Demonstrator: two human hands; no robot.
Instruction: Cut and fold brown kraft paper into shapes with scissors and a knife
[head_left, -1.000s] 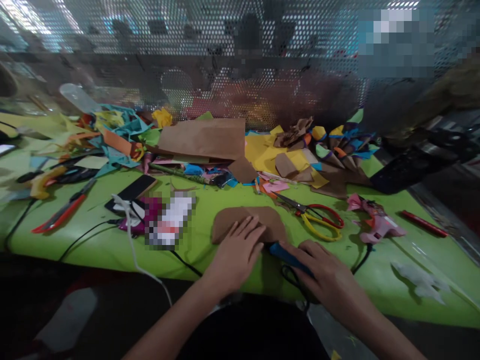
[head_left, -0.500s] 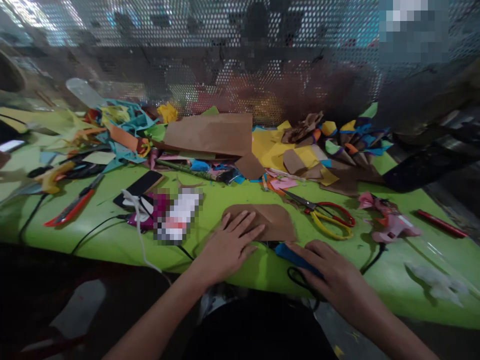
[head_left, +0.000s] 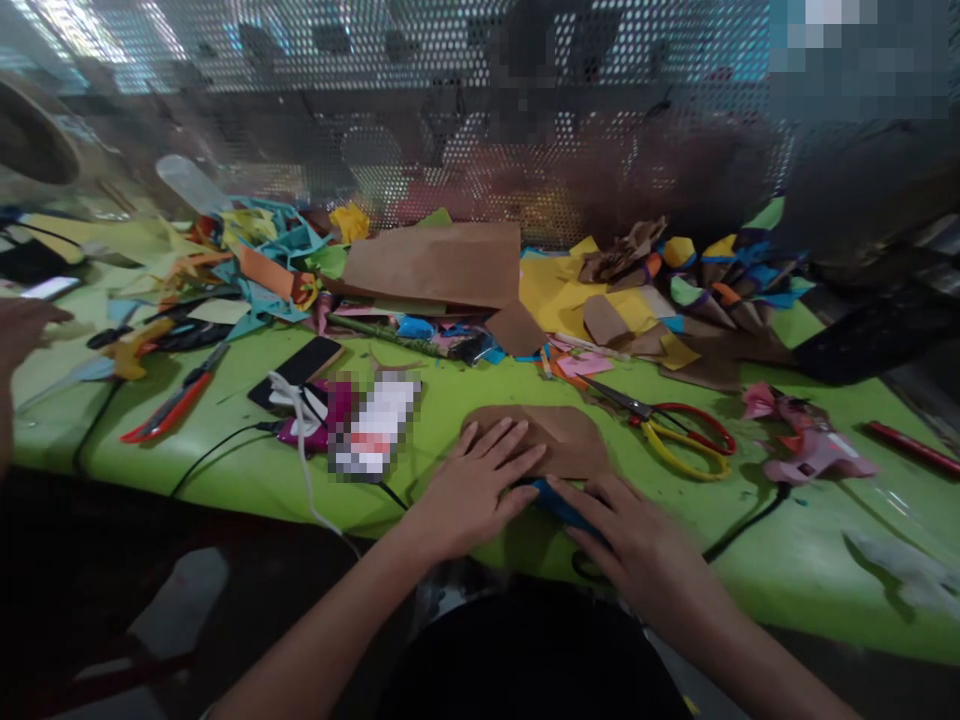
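Observation:
A piece of brown paper [head_left: 570,440] with rounded corners lies flat on the green table in front of me. My left hand [head_left: 484,485] rests on its left part, palm down with fingers spread. At the paper's near edge, my right hand [head_left: 626,525] grips a narrow blue tool [head_left: 559,503], its kind mostly hidden by the fingers. The tool's front end comes close to my left thumb. Below my right hand shows a dark cord loop [head_left: 589,567]. Scissors with red and yellow handles [head_left: 682,435] lie beyond my right hand.
A pink glue gun [head_left: 814,455] with a cord and a red pen [head_left: 915,447] lie right. Left are a phone [head_left: 296,370], a red cutter [head_left: 176,400] and a yellow glue gun [head_left: 135,350]. Paper scraps line the back. Another person's hand [head_left: 26,325] shows at the left edge.
My right hand has moved left with the blue tool, closer to my left hand. Another person's hand has come in at the left edge. The whole view has shifted slightly.

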